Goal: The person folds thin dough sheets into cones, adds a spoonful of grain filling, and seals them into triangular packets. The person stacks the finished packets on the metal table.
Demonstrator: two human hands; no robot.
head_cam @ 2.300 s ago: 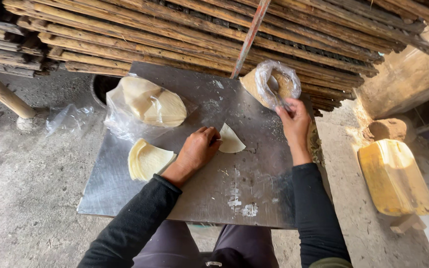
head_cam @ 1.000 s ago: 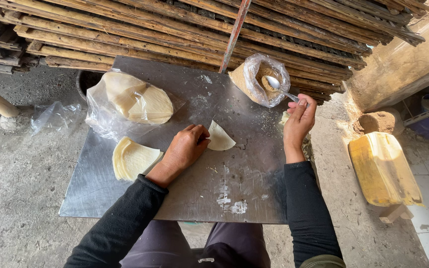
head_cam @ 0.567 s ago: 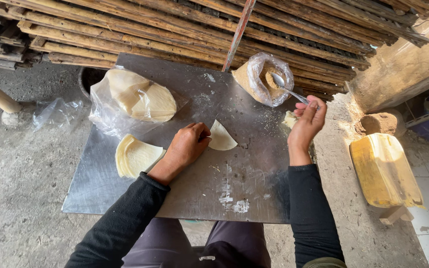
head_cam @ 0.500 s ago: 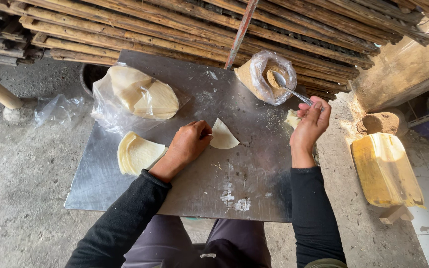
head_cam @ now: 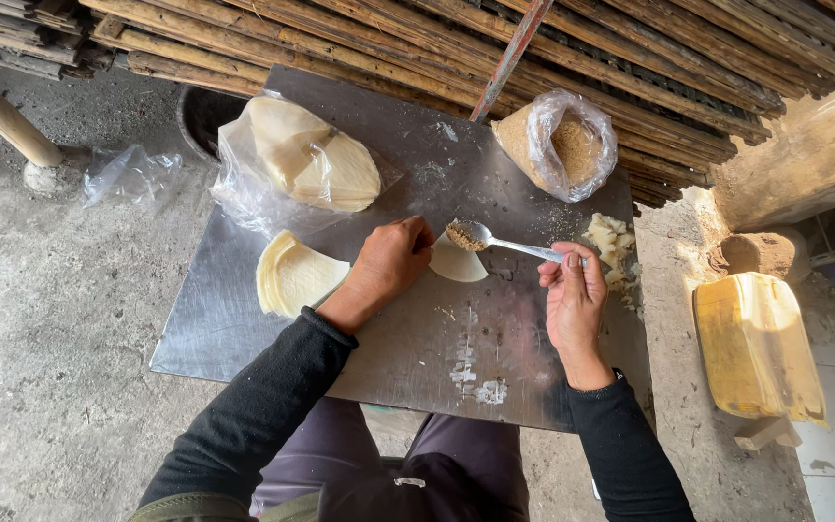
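the left hand (head_cam: 390, 263) rests closed-fingered on the metal worktop (head_cam: 273, 329), its fingertips pinning the edge of a pale wedge-shaped wrapper (head_cam: 458, 263). the right hand (head_cam: 572, 295) is curled round the handle of a spoon (head_cam: 495, 240), whose bowl, heaped with brown crumbly filling, hovers right over the wrapper's top edge. behind it stands an open clear bag of the same filling (head_cam: 562, 145); a stack of more wrappers (head_cam: 297, 275) lies just beside the left wrist, and a bag of wrappers (head_cam: 306, 159) sits further back. the likely slip is filling spilling off the heaped spoon onto bare metal if it tilts early, or the thin wrapper sliding or tearing under the pinning fingers.
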